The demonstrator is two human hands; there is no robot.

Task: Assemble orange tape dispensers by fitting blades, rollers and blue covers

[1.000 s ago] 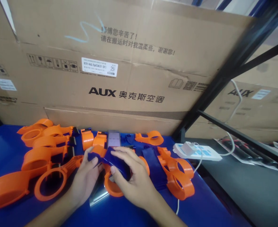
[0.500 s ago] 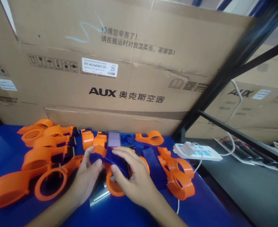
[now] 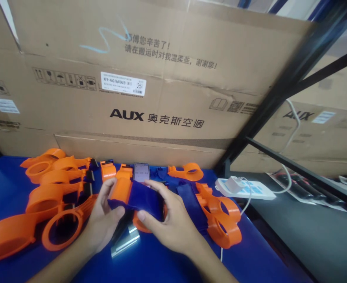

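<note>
- Orange rings [image 3: 45,198]: left side, on the blue table [image 3: 161,261].
- Left hand [image 3: 104,220]: squeezing the piece's [image 3: 144,198] orange end, lower middle.
- Phone [image 3: 141,171]: just above the piece.
- Right hand [image 3: 172,220]: squeezing its blue end.
- Blue strip [image 3: 192,206]: beside the right hand.
- White plug bar [image 3: 257,191]: lower right.

Orange-and-blue piece [image 3: 135,195], tilted, in both hands [image 3: 173,222]

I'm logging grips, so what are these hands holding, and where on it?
An orange and blue plastic piece: the left hand holds its orange end, the right hand its blue end.
</note>
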